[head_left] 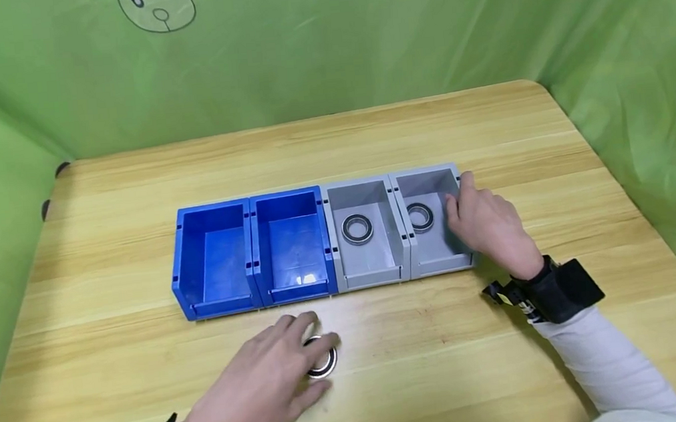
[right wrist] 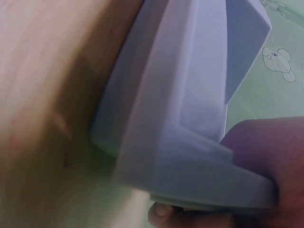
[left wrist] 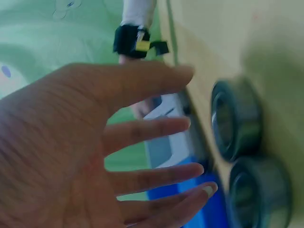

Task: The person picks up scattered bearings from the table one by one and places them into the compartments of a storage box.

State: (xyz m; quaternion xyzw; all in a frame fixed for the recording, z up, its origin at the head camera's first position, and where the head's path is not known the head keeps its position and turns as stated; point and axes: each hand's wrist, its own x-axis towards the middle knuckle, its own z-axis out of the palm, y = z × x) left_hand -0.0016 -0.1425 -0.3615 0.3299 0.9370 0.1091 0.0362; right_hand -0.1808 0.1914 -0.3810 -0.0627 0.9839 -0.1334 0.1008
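Observation:
My left hand [head_left: 261, 372] hovers over a ball bearing [head_left: 332, 360] on the table, its fingers spread and partly covering it. Two bearings stand out in the left wrist view, a nearer one [left wrist: 273, 192] and another beside it [left wrist: 247, 118], both apart from the fingers. My right hand [head_left: 489, 224] grips the side wall of the rightmost grey bin [head_left: 439, 268], thumb inside and fingers outside. That bin holds one bearing [head_left: 429, 218]. A further bearing [head_left: 358, 238] lies in the adjoining grey bin [head_left: 374, 279].
Two blue bins, one at the far left [head_left: 224, 307] and one beside it [head_left: 297, 293], stand in a row with the grey ones. They rest on a wooden table [head_left: 425, 377]. Green cloth [head_left: 312, 52] hangs behind and at both sides.

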